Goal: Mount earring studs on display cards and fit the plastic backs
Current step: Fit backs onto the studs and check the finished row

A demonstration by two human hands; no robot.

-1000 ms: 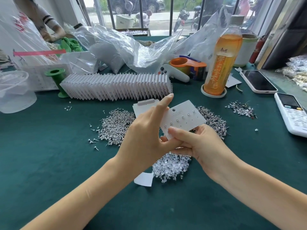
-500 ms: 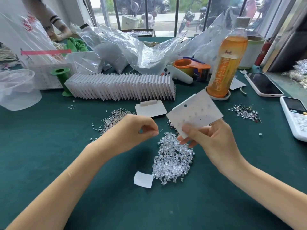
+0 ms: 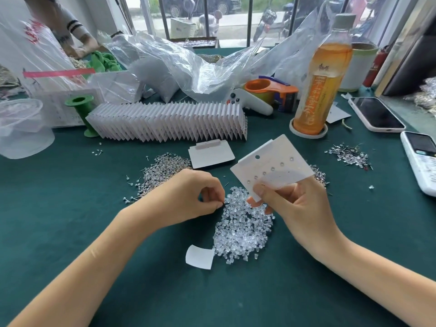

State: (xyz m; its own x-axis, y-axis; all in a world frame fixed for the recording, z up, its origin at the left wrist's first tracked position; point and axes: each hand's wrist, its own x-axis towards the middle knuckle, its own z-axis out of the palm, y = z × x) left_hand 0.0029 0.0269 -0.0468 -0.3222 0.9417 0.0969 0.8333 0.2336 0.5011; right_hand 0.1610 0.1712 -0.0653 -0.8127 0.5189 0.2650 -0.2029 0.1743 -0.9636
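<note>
Step in hand, as judged: fitting plastic backs. The right hand [image 3: 299, 208] holds a white display card [image 3: 271, 167] by its lower edge, thumb on the face, fingers behind, tilted above the green table [image 3: 70, 232]. Five studs show in a diagonal row on the card; the holes below that row look unfilled, though they are small and hard to read.

The left hand [image 3: 188, 197] hovers at the near-left edge of the pile of clear plastic backs [image 3: 243, 227], fingers curled, thumb and forefinger tips closed together. Whether a back sits between them cannot be told; anything pinched is too small to see.

The loose stud heap [image 3: 162, 171] lies behind the left hand. A spare blank card [image 3: 212, 154] lies flat beyond it, and a long row of finished cards [image 3: 169, 125] stands on edge further back. A paper scrap [image 3: 200, 257] touches the near side of the backs pile.

Next move, as judged: bring one back to the card's rear and push it onto a stud post. This calls for fine alignment, with the right hand bracing the card so it does not flex.
</note>
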